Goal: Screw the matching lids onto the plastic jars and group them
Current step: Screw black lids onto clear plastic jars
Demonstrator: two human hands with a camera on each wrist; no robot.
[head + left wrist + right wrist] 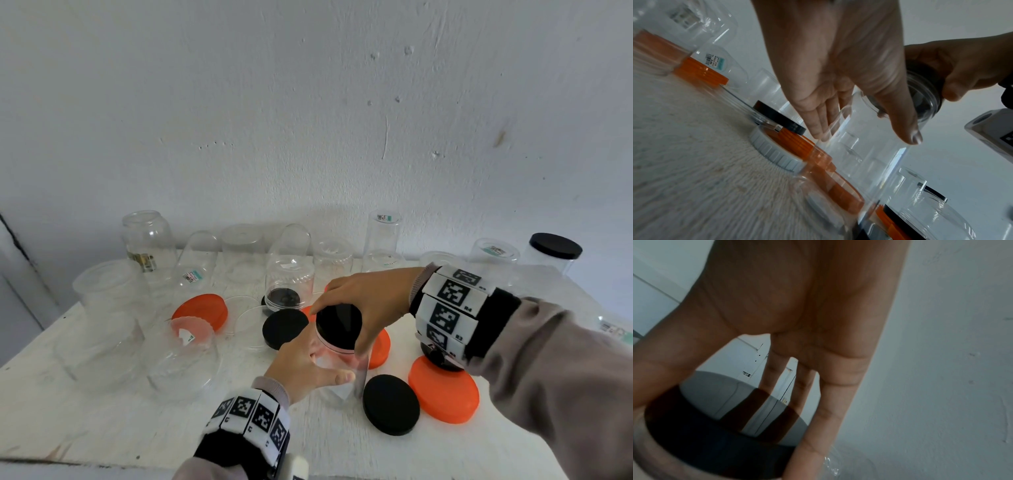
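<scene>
A clear plastic jar [337, 380] stands upright on the white table [102, 428], near the front middle. My left hand [327, 363] grips its body from the left, thumb across the front. A black lid [339, 318] sits on the jar's mouth. My right hand [337, 331] reaches in from the right and pinches the lid's rim with thumb and fingers. In the left wrist view my left hand [865, 136] wraps the jar [859, 162], and the right hand [962, 73] holds the dark lid [920, 68]. The right wrist view shows the lid [715, 443] between my fingers [830, 402].
Loose black lids [285, 328] [391, 404] and orange lids [443, 390] [202, 310] lie around the jar. Several clear jars, many upside down, line the back by the wall [243, 253]. Large clear jars [181, 359] stand at left. A black-capped jar [555, 246] stands back right.
</scene>
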